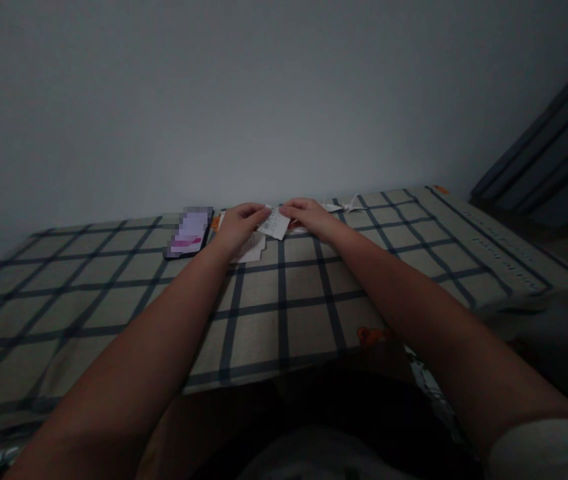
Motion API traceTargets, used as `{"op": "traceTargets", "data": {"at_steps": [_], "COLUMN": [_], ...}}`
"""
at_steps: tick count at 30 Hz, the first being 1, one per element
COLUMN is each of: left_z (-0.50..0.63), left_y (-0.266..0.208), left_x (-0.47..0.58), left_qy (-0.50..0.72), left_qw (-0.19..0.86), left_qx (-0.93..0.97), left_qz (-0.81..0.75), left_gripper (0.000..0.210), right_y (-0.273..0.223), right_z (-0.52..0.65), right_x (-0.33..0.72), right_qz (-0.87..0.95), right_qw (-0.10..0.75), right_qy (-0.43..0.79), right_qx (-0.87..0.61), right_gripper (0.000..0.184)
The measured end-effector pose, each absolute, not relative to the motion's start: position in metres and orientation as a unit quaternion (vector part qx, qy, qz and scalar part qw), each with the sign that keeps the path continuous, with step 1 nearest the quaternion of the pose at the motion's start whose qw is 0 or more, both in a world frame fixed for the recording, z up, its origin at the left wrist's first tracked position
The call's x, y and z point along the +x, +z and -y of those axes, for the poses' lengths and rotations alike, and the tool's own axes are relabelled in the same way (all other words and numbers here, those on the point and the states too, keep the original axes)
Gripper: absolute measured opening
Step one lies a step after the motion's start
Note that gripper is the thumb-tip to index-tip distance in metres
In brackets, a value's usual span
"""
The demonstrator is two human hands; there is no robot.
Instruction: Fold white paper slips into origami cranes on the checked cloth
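Observation:
A small piece of white paper (276, 225) with faint markings is pinched between both hands, above the far part of the table. My left hand (242, 225) closes on its left edge with thumb and fingers. On the opposite edge my right hand (310, 216) grips it the same way. Beneath and beside my left hand lie several white paper sheets (251, 249), partly covered by it. To the right of my right hand rests a folded white paper shape (353, 205) with pointed ends; its kind is hard to make out.
A phone (189, 232) with a lit, partly blurred screen lies left of the papers. The checked tablecloth (309, 327) covers the table, which meets a plain wall (284, 100). A dark curtain (549, 127) hangs at the right.

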State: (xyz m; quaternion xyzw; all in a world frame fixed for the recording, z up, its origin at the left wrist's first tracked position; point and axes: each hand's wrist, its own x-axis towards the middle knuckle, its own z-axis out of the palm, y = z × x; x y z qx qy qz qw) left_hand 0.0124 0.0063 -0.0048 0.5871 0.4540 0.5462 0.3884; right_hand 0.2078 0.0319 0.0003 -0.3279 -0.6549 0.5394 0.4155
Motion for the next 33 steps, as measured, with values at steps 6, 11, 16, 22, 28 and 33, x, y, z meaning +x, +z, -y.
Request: {"op": "traceTargets", "data": {"at_steps": [6,11,16,22,28,33], "left_z": [0.0029,0.0030,0.0020,-0.0037,-0.0051,-0.0043], "left_y": [0.0004,-0.0008,-0.0021,-0.0070,-0.0088,-0.0083], "left_x": [0.0188,0.0188,0.0183,0.0156,0.0142,0.0173], "left_qy": [0.535,0.514,0.516,0.521,0.535,0.532], "left_qw": [0.398,0.400,0.367,0.358,0.346,0.393], "left_qx": [0.594,0.610,0.634,0.642,0.640,0.606], "left_qz": [-0.450,-0.450,-0.445,-0.434,-0.430,-0.441], "left_gripper": [0.041,0.043,0.036,0.032,0.026,0.024], "right_y": [0.0028,0.0024,0.0007,0.0043,0.0087,0.0016], "right_z": [-0.0298,-0.0289,-0.0320,-0.0323,-0.0264,-0.0311], "right_x": [0.2092,0.2084,0.2086,0.2070,0.2046,0.2059], "right_qz": [0.673,0.701,0.736,0.753,0.758,0.768], "right_qw": [0.418,0.422,0.409,0.408,0.402,0.390], "right_qy": [0.513,0.469,0.427,0.387,0.367,0.353], "right_qx": [-0.331,-0.333,-0.328,-0.342,-0.360,-0.366], "right_gripper": [0.012,0.016,0.020,0.017,0.018,0.020]}}
